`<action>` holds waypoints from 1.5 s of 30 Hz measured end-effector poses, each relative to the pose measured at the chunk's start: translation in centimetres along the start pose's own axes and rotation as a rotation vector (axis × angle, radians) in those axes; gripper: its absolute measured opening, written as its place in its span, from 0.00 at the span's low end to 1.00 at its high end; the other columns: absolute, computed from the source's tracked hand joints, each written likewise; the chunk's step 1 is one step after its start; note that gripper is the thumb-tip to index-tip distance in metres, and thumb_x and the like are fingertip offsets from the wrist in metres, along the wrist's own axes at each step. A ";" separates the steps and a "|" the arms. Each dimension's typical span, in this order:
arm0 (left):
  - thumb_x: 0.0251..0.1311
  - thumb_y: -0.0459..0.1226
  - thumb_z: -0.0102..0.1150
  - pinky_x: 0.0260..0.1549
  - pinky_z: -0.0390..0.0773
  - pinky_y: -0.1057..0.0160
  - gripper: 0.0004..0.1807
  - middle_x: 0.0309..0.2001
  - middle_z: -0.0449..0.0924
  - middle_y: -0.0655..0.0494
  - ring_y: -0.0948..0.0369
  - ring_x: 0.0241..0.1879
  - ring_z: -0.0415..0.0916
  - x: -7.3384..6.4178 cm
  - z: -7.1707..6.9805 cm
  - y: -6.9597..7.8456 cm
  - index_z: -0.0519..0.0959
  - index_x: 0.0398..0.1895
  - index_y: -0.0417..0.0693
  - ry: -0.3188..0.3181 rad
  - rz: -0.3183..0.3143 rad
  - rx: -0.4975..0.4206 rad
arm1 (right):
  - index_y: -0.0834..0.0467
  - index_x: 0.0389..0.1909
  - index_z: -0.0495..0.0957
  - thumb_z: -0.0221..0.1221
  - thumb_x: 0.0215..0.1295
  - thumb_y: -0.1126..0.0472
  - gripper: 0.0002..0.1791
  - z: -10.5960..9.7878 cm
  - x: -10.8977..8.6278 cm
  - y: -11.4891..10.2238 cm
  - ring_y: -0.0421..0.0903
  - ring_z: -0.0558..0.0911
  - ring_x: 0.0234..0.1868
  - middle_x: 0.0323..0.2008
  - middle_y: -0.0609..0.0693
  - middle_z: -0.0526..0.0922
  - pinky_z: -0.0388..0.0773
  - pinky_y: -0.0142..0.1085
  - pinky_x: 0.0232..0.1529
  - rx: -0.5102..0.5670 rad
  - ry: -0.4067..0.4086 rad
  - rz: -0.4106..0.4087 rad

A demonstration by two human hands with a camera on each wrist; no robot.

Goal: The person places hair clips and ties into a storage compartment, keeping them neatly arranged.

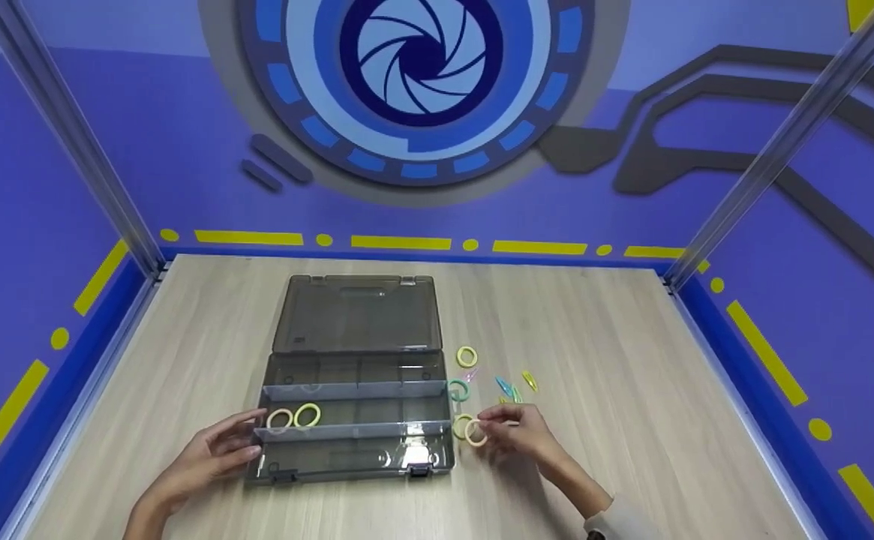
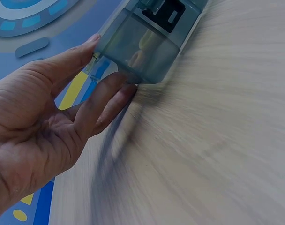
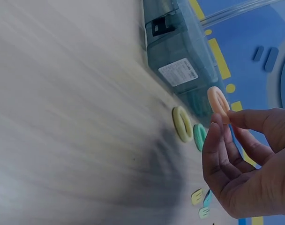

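Note:
My right hand [image 1: 518, 431] pinches a peach hair tie [image 3: 218, 104] between thumb and fingertips, just off the box's right side. A yellow-green hair tie [image 3: 182, 124] lies on the table below it, beside a green hair tie [image 1: 459, 390]. The smoky clear storage box [image 1: 354, 452] lies with its lid [image 1: 358, 315] folded back. Inside its middle row, at the left, are a pale hair tie [image 1: 280, 419] and a yellow hair tie [image 1: 307, 415]. My left hand [image 1: 208, 457] rests its thumb and extended fingers against the box's left wall.
Another yellow hair tie [image 1: 467, 356] lies right of the box near the lid hinge. Beyond my right hand are several small hair clips, among them a blue clip [image 1: 504, 386], a yellow clip [image 1: 530, 380] and a pink clip [image 1: 470, 376]. Printed walls enclose the wooden table [image 1: 594, 322].

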State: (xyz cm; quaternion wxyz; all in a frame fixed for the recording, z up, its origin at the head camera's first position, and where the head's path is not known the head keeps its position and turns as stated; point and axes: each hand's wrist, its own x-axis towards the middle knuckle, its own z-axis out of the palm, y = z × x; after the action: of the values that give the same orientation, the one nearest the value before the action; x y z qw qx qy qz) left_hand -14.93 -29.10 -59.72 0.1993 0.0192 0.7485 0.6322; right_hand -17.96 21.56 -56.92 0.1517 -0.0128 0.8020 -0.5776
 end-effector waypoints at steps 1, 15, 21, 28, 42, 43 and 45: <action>0.70 0.38 0.62 0.51 0.82 0.60 0.37 0.70 0.61 0.31 0.55 0.60 0.73 0.0 0.0 0.0 0.60 0.78 0.41 -0.001 -0.002 0.001 | 0.72 0.48 0.82 0.65 0.68 0.63 0.15 0.0 0.0 -0.2 0.41 0.84 0.32 0.36 0.51 0.86 0.83 0.35 0.32 -0.001 -0.006 0.002; 0.70 0.38 0.62 0.53 0.82 0.61 0.38 0.71 0.61 0.29 0.51 0.64 0.74 0.0 0.0 0.3 0.58 0.79 0.40 -0.014 -0.002 0.017 | 0.72 0.49 0.81 0.65 0.67 0.65 0.15 1.8 1.0 -3.4 0.39 0.86 0.30 0.38 0.54 0.88 0.86 0.39 0.35 0.069 -0.103 -0.014; 0.71 0.38 0.60 0.53 0.81 0.64 0.36 0.73 0.60 0.28 0.49 0.66 0.72 -0.1 0.1 0.4 0.59 0.78 0.39 -0.017 0.017 0.042 | 0.70 0.48 0.82 0.65 0.66 0.65 0.14 2.7 2.2 -4.1 0.40 0.85 0.29 0.38 0.59 0.88 0.86 0.37 0.34 0.102 -0.126 0.002; 0.71 0.37 0.60 0.53 0.81 0.64 0.36 0.73 0.58 0.27 0.52 0.66 0.72 -0.2 0.3 0.5 0.59 0.78 0.38 -0.021 0.025 0.045 | 0.67 0.47 0.84 0.66 0.66 0.63 0.13 3.4 3.6 -4.8 0.39 0.85 0.30 0.38 0.59 0.89 0.82 0.31 0.31 0.088 -0.121 0.007; 0.72 0.37 0.60 0.54 0.81 0.62 0.36 0.73 0.56 0.27 0.64 0.61 0.74 -0.2 -0.1 0.5 0.58 0.78 0.38 -0.048 0.020 0.015 | 0.70 0.47 0.83 0.66 0.65 0.66 0.13 6.7 6.4 -6.6 0.36 0.80 0.25 0.28 0.45 0.85 0.75 0.29 0.26 0.156 -0.135 -0.049; 0.72 0.37 0.60 0.54 0.81 0.62 0.36 0.73 0.56 0.27 0.63 0.62 0.74 -0.2 -0.1 0.4 0.59 0.78 0.38 -0.048 0.016 0.015 | 0.70 0.47 0.83 0.66 0.65 0.66 0.13 7.0 6.6 -6.7 0.36 0.80 0.25 0.27 0.44 0.85 0.77 0.29 0.27 0.161 -0.133 -0.055; 0.72 0.37 0.60 0.54 0.81 0.61 0.36 0.73 0.56 0.27 0.60 0.63 0.73 -0.2 0.0 0.3 0.58 0.78 0.39 -0.051 0.006 0.006 | 0.71 0.46 0.83 0.66 0.65 0.67 0.12 7.7 7.0 -6.7 0.37 0.80 0.26 0.26 0.43 0.84 0.79 0.29 0.27 0.169 -0.132 -0.061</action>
State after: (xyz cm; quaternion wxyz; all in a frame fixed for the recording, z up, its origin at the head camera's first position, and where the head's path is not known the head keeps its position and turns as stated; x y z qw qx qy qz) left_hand -14.85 -29.06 -59.36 0.2163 0.0380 0.7449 0.6300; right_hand -23.67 10.87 -54.44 0.1870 -0.0623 0.7380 -0.6454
